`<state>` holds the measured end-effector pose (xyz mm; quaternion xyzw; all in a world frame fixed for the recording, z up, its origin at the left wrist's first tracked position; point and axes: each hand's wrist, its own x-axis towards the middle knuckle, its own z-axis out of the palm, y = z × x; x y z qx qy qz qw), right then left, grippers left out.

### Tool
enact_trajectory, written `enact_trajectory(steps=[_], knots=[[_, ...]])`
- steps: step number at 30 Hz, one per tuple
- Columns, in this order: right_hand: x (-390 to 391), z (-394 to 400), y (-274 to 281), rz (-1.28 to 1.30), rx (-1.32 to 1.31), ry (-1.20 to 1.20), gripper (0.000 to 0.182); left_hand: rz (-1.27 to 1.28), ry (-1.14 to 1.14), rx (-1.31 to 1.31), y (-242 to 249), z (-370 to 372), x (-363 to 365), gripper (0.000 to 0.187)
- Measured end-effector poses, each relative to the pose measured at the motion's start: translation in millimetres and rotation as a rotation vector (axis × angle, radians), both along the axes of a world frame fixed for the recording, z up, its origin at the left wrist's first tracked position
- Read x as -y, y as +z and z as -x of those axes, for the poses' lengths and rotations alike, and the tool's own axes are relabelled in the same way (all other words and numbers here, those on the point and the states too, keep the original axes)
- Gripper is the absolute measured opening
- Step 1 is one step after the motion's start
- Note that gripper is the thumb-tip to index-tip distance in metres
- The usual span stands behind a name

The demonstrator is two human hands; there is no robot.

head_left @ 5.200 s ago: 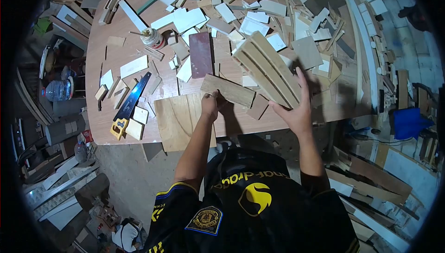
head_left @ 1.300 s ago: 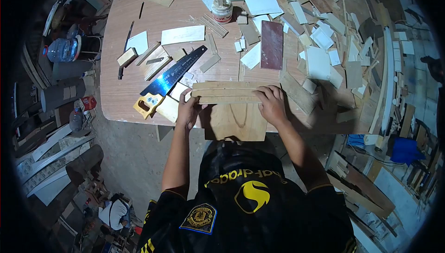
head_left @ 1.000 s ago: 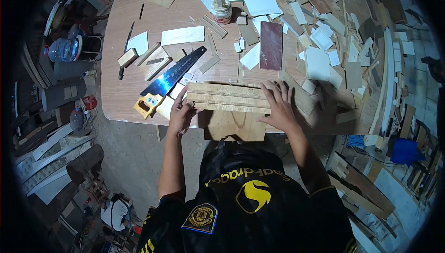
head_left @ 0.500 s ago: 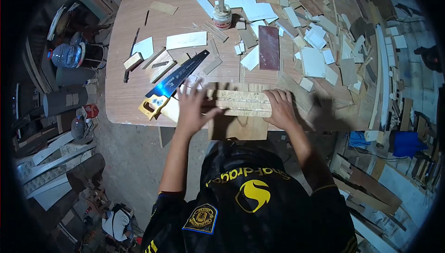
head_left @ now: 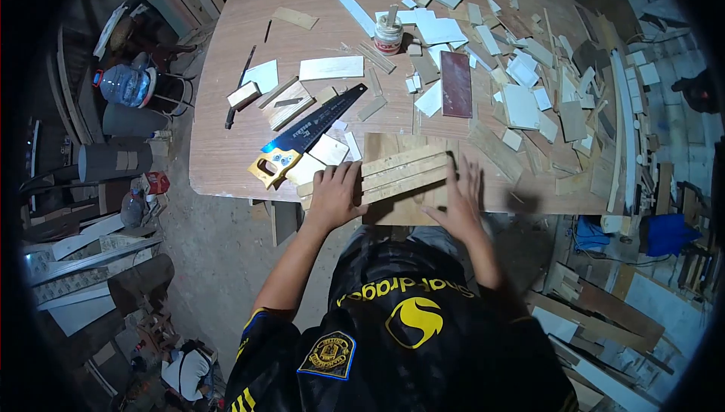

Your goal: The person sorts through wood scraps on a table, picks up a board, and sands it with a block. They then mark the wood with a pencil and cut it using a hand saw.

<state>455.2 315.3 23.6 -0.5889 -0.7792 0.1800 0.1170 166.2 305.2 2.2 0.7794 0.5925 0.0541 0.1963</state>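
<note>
A bundle of narrow wooden strips (head_left: 405,173) lies side by side, slightly slanted, over a flat wooden board (head_left: 400,209) at the table's front edge. My left hand (head_left: 337,199) is closed round the left end of the strips, its thumb below them. Beside their right end is my right hand (head_left: 459,204), fingers spread and thumb apart, with nothing held. A handsaw (head_left: 313,126) with a yellow handle rests to the left of the strips, its blade pointing up and right.
On the table (head_left: 215,140) are a glass jar (head_left: 388,37), a dark red block (head_left: 455,85), a white board (head_left: 331,68) and several scattered offcuts at the right. A person (head_left: 187,371) is at the lower left. A water bottle (head_left: 123,86) stands at the left.
The strips now slant up to the right. My left hand has closed on their left end, while my right hand has come off the right end and spread. The camera view has shifted slightly.
</note>
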Motion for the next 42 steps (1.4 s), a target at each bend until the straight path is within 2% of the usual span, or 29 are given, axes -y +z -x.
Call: enact_trajectory(steps=[1,2,3,5,6,8,9,11,12,14,17,18,20,22,24,25,28,29,31,32,34,36,39,40,42], knots=[[18.3,-7.5,-17.2,0.012,-0.301,-0.092,0.094,0.013,0.083,0.023,0.6,4.6,4.4,0.096],[46.0,-15.9,-46.3,-0.031,-0.315,-0.271,0.079,0.029,0.164,0.047,0.4,9.1,9.3,0.095],[72.3,-28.8,-83.4,0.099,-0.502,-0.480,0.062,0.011,0.217,0.066,-4.9,14.0,14.3,0.094],[99.0,-40.0,-95.7,0.814,-0.701,-0.865,0.049,0.027,0.258,0.151,-10.4,23.4,17.6,0.093],[106.8,-42.8,-104.7,0.813,-0.695,-0.873,0.049,0.046,0.301,0.231,-12.8,26.4,20.4,0.093],[119.3,-45.3,-129.0,1.296,-0.928,-1.054,0.049,0.052,0.337,0.408,-12.6,30.4,23.8,0.091],[121.8,-44.2,-140.8,1.292,-0.931,-1.053,0.049,0.075,0.362,0.495,-13.9,31.6,26.1,0.092],[120.1,-34.8,-157.9,1.476,-1.220,-1.068,0.055,0.088,0.386,0.576,-16.9,33.0,29.7,0.092],[118.8,-29.2,-163.9,1.477,-1.222,-1.059,0.055,0.089,0.404,0.628,-18.2,33.0,32.4,0.091],[108.8,-11.2,-166.9,1.392,-1.437,-1.116,0.053,0.077,0.436,0.671,-6.4,31.5,36.3,0.089],[104.9,0.2,-188.0,1.298,-1.426,-1.125,0.043,0.390,0.512,1.020,7.3,30.8,52.8,0.087],[105.9,0.5,-198.4,1.219,-1.442,-1.161,0.040,0.381,0.523,1.013,8.9,31.1,60.8,0.087],[106.1,3.2,-179.7,1.155,-1.423,-1.164,0.036,0.559,0.577,1.151,21.9,26.5,73.3,0.081],[108.4,0.0,-166.4,1.006,-1.490,-1.062,0.033,0.454,0.585,1.165,18.2,19.7,90.3,0.075],[105.5,-10.7,-154.3,1.001,-1.576,-1.018,0.031,0.603,0.614,1.240,21.2,20.2,105.5,0.067],[100.8,-15.5,-146.1,1.000,-1.648,-0.953,0.028,0.641,0.544,1.267,12.5,23.9,114.4,0.061],[82.5,-23.3,-117.2,0.934,-1.736,-0.896,0.024,0.776,0.541,1.644,12.0,5.3,135.8,0.069],[72.8,-29.1,-121.3,0.905,-1.733,-0.891,0.025,0.762,0.545,1.646,12.6,1.2,142.5,0.069],[54.7,-45.1,-135.5,0.880,-1.711,-0.850,0.026,0.944,0.543,1.889,16.7,-2.8,160.0,0.077],[43.9,-54.1,-145.6,0.882,-1.692,-0.811,0.026,0.917,0.554,1.894,21.0,-4.7,167.4,0.077],[25.5,-61.1,-156.0,0.839,-1.692,-0.875,0.033,0.984,0.634,1.895,31.3,-8.8,184.1,0.081],[6.2,-68.9,-167.7,0.917,-1.675,-0.966,0.041,0.950,0.698,1.886,37.7,-5.6,203.1,0.080],[-22.7,-73.4,-191.8,0.939,-1.711,-0.968,0.057,0.871,0.673,1.701,39.6,2.6,227.4,0.079],[-28.5,-69.7,-194.7,0.956,-1.704,-0.955,0.057,0.838,0.664,1.628,39.5,5.6,233.5,0.077],[-39.4,-63.1,-201.0,0.819,-1.821,-0.996,0.048,0.782,0.686,1.592,41.8,10.2,248.8,0.072]])
